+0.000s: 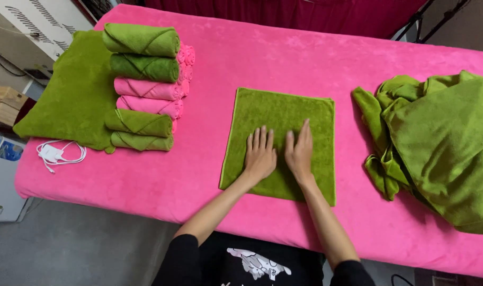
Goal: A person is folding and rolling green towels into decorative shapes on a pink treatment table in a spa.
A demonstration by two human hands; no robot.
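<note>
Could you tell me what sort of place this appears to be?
Probably a towel-folding workstation in a workshop or studio, not a home: a table draped in a pink cover, a stack of rolled towels, a heap of unfolded green towels, and both hands flat on a green towel.

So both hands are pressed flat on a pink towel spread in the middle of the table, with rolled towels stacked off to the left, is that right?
Not quite: the head view shows the spread towel is green, not pink. The left hand and right hand do lie flat on it, and the rolled towels are stacked at left.
</note>
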